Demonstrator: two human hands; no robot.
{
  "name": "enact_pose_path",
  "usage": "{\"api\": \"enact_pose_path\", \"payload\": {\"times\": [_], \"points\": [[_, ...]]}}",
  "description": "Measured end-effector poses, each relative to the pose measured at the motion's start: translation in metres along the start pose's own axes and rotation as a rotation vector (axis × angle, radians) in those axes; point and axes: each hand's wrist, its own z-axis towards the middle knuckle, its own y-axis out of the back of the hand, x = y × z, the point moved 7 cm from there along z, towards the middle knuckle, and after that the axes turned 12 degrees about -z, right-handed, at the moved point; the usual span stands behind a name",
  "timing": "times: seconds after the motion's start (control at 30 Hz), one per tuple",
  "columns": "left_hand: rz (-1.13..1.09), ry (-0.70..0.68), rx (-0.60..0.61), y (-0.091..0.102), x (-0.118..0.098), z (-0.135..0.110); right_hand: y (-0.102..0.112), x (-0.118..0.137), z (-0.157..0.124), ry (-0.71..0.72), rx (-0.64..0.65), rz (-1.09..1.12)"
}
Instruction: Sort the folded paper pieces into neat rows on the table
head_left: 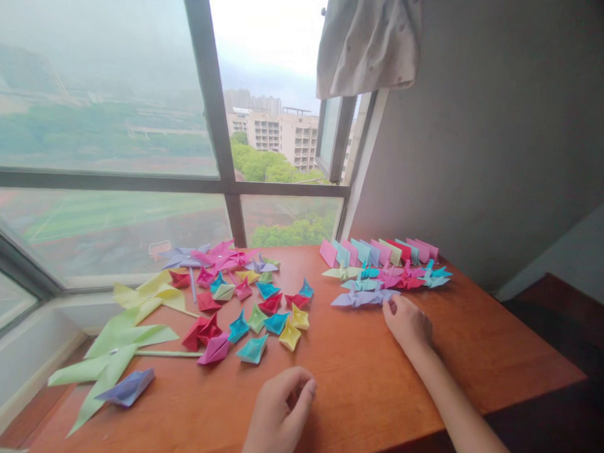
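Lying just left of the right hand [410, 323] is lavender folded paper [361, 298].

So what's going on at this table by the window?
A person has both hands out at a wooden table. The right hand is at one end of the lavender paper figures; whether it grips them is unclear. The left hand is loosely curled, with nothing visible in it. Behind the lavender paper figures are other paper figures and a row of folded cards; to the left lie small paper boats and pinwheels.
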Motion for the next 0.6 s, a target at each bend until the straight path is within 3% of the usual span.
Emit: {"api": "enact_pose_path", "payload": {"times": [0.3, 0.43, 0.6], "points": [[-0.011, 0.003, -0.007, 0.001, 0.000, 0.000, 0.007, -0.002, -0.005, -0.019, -0.005, 0.074], [-0.013, 0.001, -0.019, 0.001, -0.003, -0.001, 0.020, -0.001, -0.013, -0.016, -0.110, 0.142], [-0.011, -0.019, -0.064, 0.004, -0.005, -0.004, 0.037, 0.026, -0.030, 0.099, -0.202, 0.322]]}}
